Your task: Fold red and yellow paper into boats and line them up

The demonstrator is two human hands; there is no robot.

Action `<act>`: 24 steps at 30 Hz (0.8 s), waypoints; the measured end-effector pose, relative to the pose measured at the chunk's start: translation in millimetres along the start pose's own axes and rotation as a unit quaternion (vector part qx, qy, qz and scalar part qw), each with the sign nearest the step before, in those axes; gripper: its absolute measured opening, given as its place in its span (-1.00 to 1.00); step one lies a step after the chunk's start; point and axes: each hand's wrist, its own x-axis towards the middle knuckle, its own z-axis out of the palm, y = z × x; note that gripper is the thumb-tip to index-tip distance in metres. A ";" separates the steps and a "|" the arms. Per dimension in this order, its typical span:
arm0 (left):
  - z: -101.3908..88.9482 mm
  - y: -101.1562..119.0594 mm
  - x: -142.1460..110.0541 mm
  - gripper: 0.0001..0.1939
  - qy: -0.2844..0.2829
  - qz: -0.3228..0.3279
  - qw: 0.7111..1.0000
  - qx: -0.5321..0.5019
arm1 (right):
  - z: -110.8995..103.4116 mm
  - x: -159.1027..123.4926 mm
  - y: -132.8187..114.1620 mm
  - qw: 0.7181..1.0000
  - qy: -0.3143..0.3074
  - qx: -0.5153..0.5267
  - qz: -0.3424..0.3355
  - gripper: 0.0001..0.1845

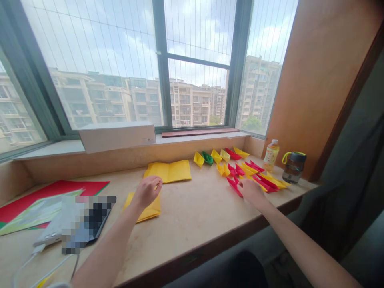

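My right hand [252,191] is closed, with its fingertips pinching the near end of a red paper boat [234,186] on the table. Around it lie several more folded boats, among them a green one [207,158] and a yellow one [198,159] in the back row. My left hand [147,191] hovers with curled fingers between two yellow papers, and nothing shows in its grip. Behind it is a creased, opened-out yellow sheet [177,171]. Partly under my left wrist rests a folded yellow paper stack [151,210].
At the right stand a drink bottle [271,156] and a dark water cup [294,168]. On the left lie red paper [60,187], a white power bank [52,232] with cables and a blurred-out device [93,224]. A long white box [118,137] sits on the windowsill.
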 end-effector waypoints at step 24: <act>24.9 -26.2 -35.6 -0.68 -0.158 -0.188 0.968 0.043 | 25.5 -7.6 -240.2 0.902 -0.088 0.161 -0.390 -0.73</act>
